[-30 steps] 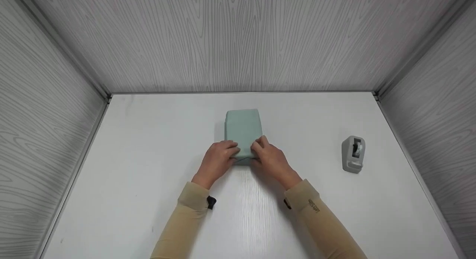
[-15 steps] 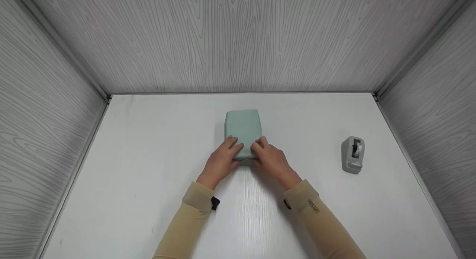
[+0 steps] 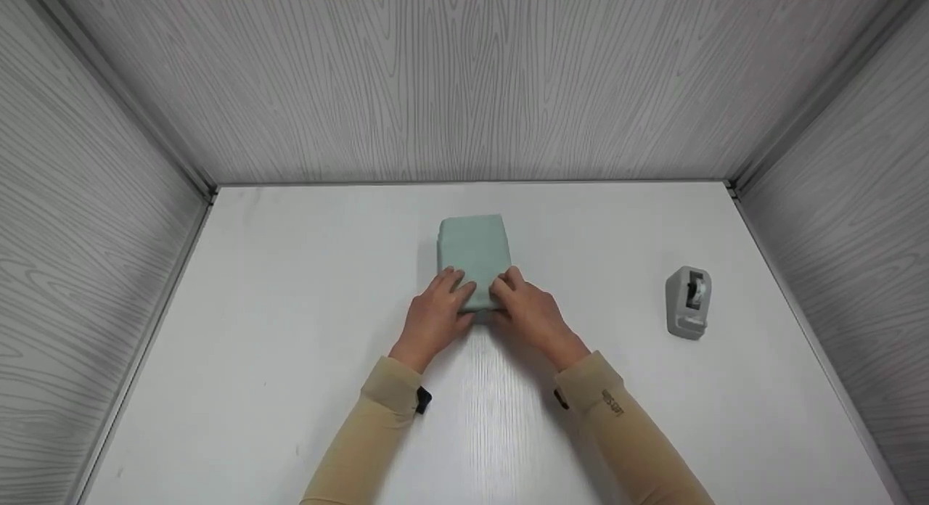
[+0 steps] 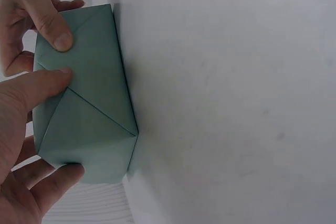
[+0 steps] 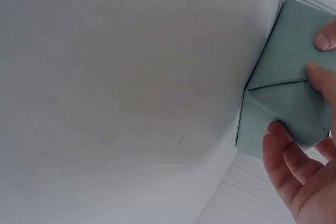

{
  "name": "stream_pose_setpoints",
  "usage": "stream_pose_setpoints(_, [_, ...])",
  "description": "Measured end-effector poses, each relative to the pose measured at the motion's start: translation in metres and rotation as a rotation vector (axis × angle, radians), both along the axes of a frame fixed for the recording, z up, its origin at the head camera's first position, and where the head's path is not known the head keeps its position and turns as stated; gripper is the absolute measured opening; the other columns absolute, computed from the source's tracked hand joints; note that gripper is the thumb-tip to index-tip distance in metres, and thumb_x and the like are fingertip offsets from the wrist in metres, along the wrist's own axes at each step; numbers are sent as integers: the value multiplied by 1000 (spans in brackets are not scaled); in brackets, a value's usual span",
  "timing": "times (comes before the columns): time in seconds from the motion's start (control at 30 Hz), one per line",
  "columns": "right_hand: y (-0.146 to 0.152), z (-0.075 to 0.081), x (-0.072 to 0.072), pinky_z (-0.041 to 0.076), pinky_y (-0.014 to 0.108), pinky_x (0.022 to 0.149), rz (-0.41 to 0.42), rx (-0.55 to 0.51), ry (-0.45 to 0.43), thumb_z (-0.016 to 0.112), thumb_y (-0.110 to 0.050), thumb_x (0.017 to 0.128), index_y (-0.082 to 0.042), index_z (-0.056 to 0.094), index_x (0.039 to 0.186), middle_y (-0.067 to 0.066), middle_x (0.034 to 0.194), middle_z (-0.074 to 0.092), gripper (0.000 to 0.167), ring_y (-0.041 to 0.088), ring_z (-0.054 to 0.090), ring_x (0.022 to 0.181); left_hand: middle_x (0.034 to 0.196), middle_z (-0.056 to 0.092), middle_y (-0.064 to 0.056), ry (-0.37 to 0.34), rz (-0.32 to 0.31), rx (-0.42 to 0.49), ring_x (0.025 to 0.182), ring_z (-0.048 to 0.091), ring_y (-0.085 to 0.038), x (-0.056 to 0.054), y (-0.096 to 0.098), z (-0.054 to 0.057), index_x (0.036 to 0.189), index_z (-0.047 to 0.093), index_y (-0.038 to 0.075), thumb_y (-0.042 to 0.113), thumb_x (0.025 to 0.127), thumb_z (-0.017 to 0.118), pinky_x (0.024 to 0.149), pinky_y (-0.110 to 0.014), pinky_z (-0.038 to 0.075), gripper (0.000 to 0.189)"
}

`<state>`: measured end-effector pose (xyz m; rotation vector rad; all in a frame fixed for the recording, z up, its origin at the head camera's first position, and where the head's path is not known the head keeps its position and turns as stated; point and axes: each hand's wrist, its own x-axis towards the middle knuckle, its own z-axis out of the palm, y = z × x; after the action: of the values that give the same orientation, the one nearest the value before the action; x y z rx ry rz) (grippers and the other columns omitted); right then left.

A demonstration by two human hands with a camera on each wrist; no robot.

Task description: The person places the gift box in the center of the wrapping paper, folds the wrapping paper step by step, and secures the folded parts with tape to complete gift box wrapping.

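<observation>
A box wrapped in pale green paper [image 3: 475,242] lies on the white table in the head view, its long side running away from me. My left hand [image 3: 432,316] holds its near left corner, fingers spread over the top and thumb at the near end. At the near right corner my right hand [image 3: 535,318] grips with bent fingers above and thumb against the end. The left wrist view shows that end's folded paper flap [image 4: 86,129], creased into a triangle, with both thumbs pressing on the paper. Part of the flap is hidden behind the thumbs.
A grey tape dispenser [image 3: 686,305] with a roll in it stands on the right side of the white table [image 3: 290,309]. Grey wood-grain panels [image 3: 464,84] enclose the table at the back and both sides.
My left hand has shifted slightly right and its fingers have spread further up over the box top. My right hand has stayed in place, and the box has hardly moved.
</observation>
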<state>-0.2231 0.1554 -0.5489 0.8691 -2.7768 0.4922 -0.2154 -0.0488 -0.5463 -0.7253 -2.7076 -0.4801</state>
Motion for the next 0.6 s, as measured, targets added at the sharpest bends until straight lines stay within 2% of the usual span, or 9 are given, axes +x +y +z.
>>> stream_pose_setpoints(0.33, [-1, 1, 1, 55, 37, 66, -16, 19, 16, 73, -24, 89, -12, 50, 110, 10, 119, 46, 34, 27, 65, 87, 134, 56, -14, -3, 1, -7, 131, 47, -31, 1, 0, -1, 124, 67, 9, 26, 84, 80, 87, -42, 53, 46])
stream_pose_setpoints(0.6, [0, 2, 2, 54, 36, 64, 5, -26, 16, 76, -24, 87, -11, 50, 107, 8, 116, 47, 35, 25, 65, 87, 133, 57, -16, -15, -13, 29, 131, 47, -32, 1, 0, 0, 123, 67, 6, 24, 83, 81, 89, -43, 52, 46])
